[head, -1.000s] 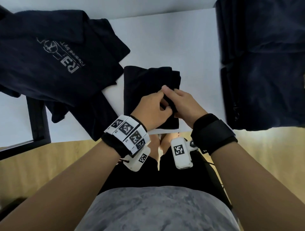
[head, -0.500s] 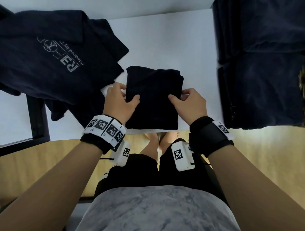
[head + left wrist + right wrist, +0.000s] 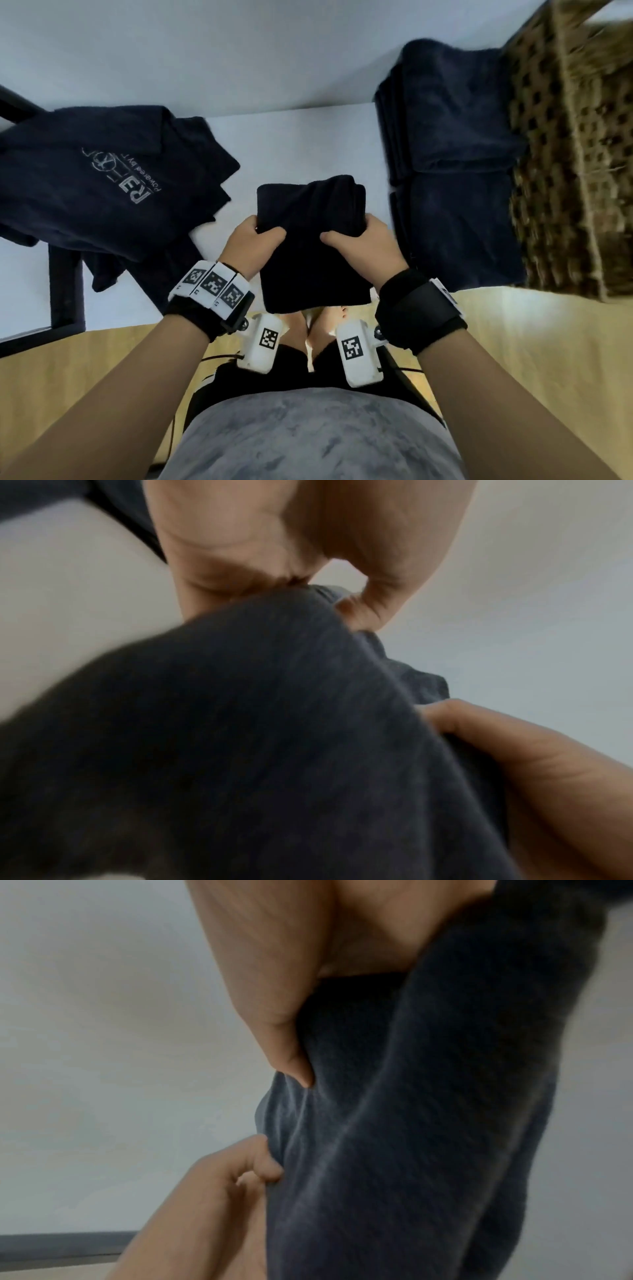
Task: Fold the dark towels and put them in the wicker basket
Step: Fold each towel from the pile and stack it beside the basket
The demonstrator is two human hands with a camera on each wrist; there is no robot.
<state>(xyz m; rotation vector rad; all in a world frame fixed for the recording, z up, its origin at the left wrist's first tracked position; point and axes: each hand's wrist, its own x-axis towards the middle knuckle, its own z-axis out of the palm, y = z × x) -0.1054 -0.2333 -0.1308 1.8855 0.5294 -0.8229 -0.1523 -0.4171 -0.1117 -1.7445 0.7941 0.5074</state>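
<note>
- folded towel [image 3: 310, 240]: plain dark navy, near black
- garment [image 3: 102, 185] at the table's left edge: dark navy, pale grey printed logo and lettering
- stacked towels [image 3: 455, 192] at the table's right edge: dark navy, plain
- wicker basket [image 3: 561, 147]: brown, open lattice weave
- table [image 3: 301, 137]: white top
- wrist bands [image 3: 419, 310]: black, with white blocks bearing black-and-white square markers
- floor [image 3: 531, 342]: pale yellow wood
</note>
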